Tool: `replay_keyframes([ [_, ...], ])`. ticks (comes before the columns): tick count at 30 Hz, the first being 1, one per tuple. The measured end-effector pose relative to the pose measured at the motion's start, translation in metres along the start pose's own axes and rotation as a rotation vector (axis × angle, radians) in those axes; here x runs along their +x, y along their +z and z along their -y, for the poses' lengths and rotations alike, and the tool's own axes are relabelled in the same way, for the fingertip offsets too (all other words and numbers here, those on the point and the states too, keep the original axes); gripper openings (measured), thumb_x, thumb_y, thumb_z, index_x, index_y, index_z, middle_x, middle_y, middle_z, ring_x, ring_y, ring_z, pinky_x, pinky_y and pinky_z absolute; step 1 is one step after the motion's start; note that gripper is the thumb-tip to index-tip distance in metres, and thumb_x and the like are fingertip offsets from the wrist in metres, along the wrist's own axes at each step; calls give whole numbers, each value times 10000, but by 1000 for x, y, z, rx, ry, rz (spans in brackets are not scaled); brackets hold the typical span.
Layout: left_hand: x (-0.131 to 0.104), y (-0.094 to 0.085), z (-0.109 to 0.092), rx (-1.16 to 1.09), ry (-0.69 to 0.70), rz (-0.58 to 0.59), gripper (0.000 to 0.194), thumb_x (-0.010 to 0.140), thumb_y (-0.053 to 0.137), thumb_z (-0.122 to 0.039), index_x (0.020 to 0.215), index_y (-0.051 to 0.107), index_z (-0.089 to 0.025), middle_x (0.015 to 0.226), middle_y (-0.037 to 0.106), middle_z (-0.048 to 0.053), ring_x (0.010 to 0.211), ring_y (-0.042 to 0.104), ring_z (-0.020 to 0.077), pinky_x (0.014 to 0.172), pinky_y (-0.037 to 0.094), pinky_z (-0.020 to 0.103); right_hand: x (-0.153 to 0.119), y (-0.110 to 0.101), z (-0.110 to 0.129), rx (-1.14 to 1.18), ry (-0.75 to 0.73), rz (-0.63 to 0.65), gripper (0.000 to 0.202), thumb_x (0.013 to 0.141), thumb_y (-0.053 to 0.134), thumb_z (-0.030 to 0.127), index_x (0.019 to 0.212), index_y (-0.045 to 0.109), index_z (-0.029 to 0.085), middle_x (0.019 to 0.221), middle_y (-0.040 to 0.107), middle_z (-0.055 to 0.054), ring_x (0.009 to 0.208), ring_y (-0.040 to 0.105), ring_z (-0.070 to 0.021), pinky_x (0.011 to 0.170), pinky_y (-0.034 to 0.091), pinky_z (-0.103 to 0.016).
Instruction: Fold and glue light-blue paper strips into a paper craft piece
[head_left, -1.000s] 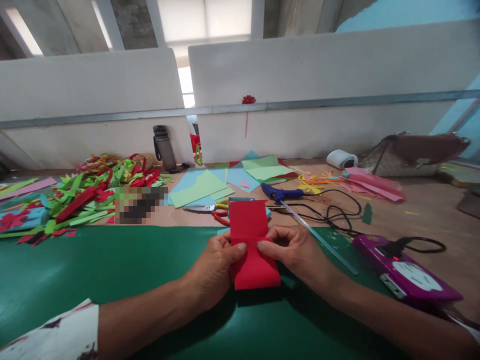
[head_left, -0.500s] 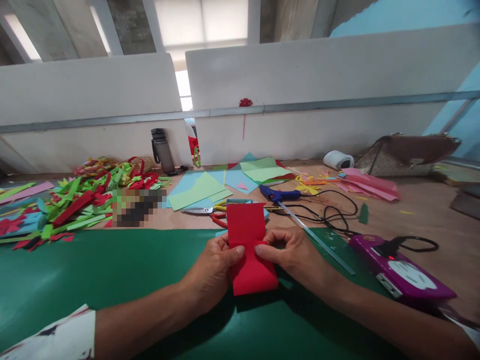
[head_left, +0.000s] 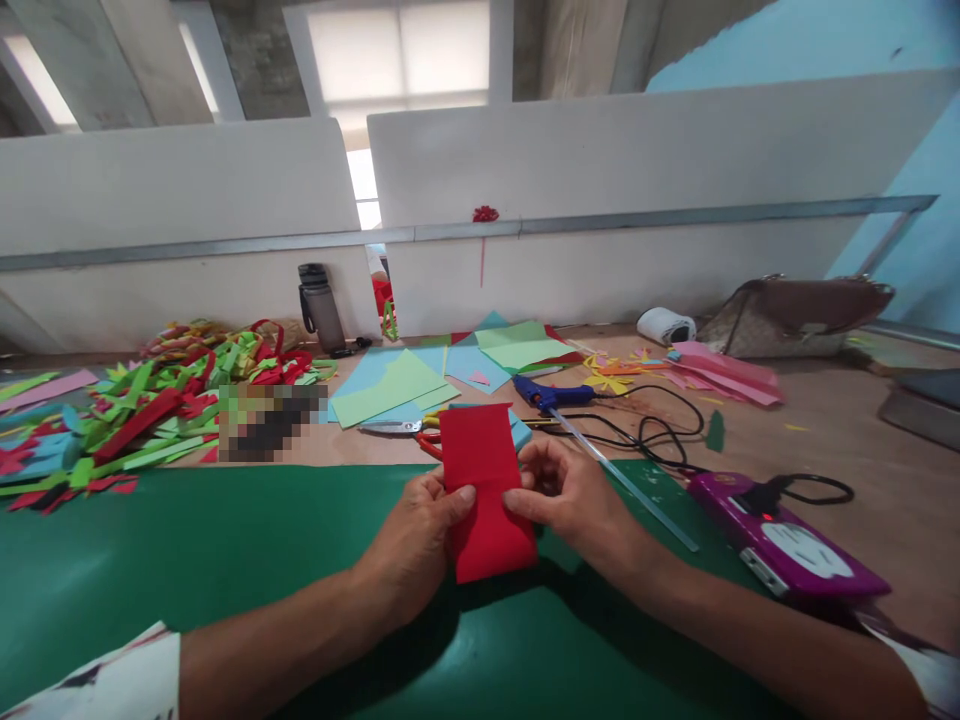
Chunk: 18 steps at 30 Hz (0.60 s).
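A folded strip of red paper (head_left: 489, 450) is held up over the green mat (head_left: 225, 540), its lower end curving round in a bend. My left hand (head_left: 420, 535) pinches its left edge, thumb on the front and fingers behind. On the right edge, my right hand (head_left: 574, 495) grips it between thumb and fingers. Just behind the paper lie scissors (head_left: 394, 427) with red and yellow handles, partly hidden, and a light blue piece (head_left: 520, 432).
Behind the mat are a blue glue gun (head_left: 555, 394), green and blue sheets (head_left: 390, 390), and a heap of cut strips (head_left: 157, 410). A purple power strip (head_left: 787, 540) and black cable lie right. A bottle (head_left: 322, 310) stands at the back.
The view has shifted slightly. Both hands have moved a little left with the red paper. The crease across its middle looks flatter, and the right hand's fingers are lifted a little more.
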<state>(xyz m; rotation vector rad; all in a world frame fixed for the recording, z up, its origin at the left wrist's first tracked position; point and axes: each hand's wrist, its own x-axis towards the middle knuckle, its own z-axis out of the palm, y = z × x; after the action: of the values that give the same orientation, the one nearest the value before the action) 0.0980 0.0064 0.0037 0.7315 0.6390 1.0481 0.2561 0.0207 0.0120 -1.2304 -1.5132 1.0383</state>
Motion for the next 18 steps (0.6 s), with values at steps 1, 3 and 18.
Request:
replay_keyframes([
  [1, 0, -1, 0, 15, 7, 5, 381, 703, 677, -185, 1069, 593, -126, 918, 702, 101, 808, 666, 241, 715, 501, 317, 0, 1, 0, 35, 12, 14, 202, 596, 688, 222, 717, 534, 172, 617, 523, 45, 548, 484, -92, 502, 398, -206],
  [3, 0, 0, 1, 49, 18, 10, 369, 712, 670, -202, 1069, 598, -140, 939, 698, 96, 792, 667, 230, 706, 501, 309, 0, 2, 0, 111, 59, 92, 192, 644, 677, 298, 717, 571, 155, 643, 578, 12, 560, 522, -103, 513, 421, -215],
  [18, -5, 12, -2, 527, -58, -86, 190, 728, 633, -238, 747, 690, -57, 628, 677, 93, 501, 585, 132, 476, 355, 197, -6, -3, 13, 233, 14, 70, 235, 745, 617, 331, 804, 689, 115, 696, 682, -48, 513, 601, -146, 445, 484, -246],
])
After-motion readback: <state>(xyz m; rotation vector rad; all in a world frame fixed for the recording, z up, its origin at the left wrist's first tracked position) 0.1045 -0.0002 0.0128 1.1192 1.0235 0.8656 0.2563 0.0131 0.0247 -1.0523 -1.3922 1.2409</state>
